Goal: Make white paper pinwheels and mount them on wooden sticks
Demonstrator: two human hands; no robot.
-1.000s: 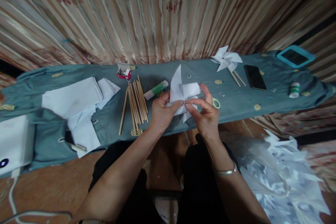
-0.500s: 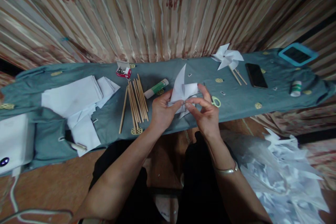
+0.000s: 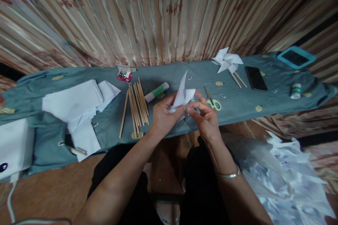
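Observation:
Between my two hands is a white paper pinwheel, held above the front edge of the cloth-covered table. My left hand is closed on its left side, thumb pressed near the middle. The fingers of my right hand pinch at the pinwheel's centre and right side; whether something small sits between the fingertips I cannot make out. Just beyond my right hand lie scissors with light green handles. A green and white glue stick lies beyond my left hand, beside several wooden sticks.
A small red box of metal pins stands behind the sticks. White paper sheets and a white device are at left. Rightward lie a finished pinwheel, a phone, a blue-framed tablet; a bag of pinwheels stands below.
My right fingers have curled in closer around the pinwheel, and its paper blades have shifted slightly. More of the scissors now shows. The whole view has tilted a little.

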